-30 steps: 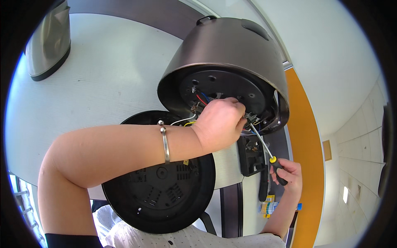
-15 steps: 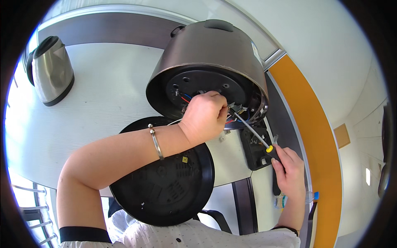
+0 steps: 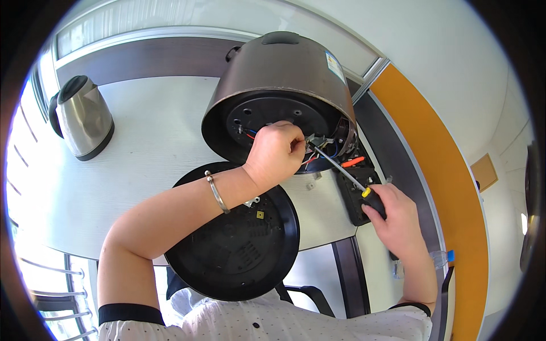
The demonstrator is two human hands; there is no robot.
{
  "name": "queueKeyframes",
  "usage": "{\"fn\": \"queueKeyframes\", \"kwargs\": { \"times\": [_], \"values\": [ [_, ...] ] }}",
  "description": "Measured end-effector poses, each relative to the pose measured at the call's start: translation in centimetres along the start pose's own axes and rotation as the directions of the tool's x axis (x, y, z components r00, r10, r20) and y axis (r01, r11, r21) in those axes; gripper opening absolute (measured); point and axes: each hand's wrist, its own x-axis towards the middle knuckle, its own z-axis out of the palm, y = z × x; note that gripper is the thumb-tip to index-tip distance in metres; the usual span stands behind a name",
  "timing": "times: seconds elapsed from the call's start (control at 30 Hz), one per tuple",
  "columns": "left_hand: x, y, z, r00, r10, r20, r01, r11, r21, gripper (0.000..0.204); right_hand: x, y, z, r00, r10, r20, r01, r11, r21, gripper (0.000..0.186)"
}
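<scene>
The person's right hand (image 3: 401, 219) is closing around the black handle of a screwdriver (image 3: 341, 169) with a yellow collar, and its metal shaft is slanting up and leftward into the open underside of a big brown metal housing (image 3: 278, 68). That housing is lying on its side toward the rear edge of the tabletop (image 3: 142, 148), right of the middle, with its opening facing the front edge. The shaft's far end is meeting a small metal fitting (image 3: 321, 140) inside the lower right of the opening, where red, white and blue wires (image 3: 335, 152) are running close by.

The left hand (image 3: 276, 150) is reaching into the same opening, just left of the fitting, its fingers drawn narrowly together; what they may be gripping is hidden, so I cannot tell. A silver bracelet (image 3: 216, 193) is circling the left wrist.

Under the left forearm, a round black cover (image 3: 295, 244) is overhanging the front edge, and a small yellow square piece (image 3: 260, 215) is sitting inside it. A black tool case (image 3: 347, 193) is lying toward the right edge, with an orange-handled tool (image 3: 353, 162) beside the housing. A steel kettle (image 3: 85, 119) is standing near the rear left corner.
</scene>
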Motion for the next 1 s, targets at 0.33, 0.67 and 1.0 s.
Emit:
{"fn": "queueKeyframes", "kwargs": {
  "times": [0.33,0.67,1.0],
  "values": [
    [0.3,0.0,-0.1,1.000,0.008,-0.015,-0.009,1.000,-0.005,0.004,1.4,1.4,-0.9,0.843,0.214,0.493,-0.506,0.626,0.594,0.020],
    [0.5,0.0,-0.2,1.000,0.015,-0.011,-0.014,0.999,0.046,0.003,1.4,-0.8,0.9,0.965,-0.006,0.261,-0.022,0.994,0.104,0.025],
    [0.5,0.0,-0.2,1.000,0.007,-0.014,-0.007,1.000,0.026,0.003,1.1,-0.4,1.2,0.971,0.150,0.187,-0.208,0.915,0.345,0.025]
  ]
}}
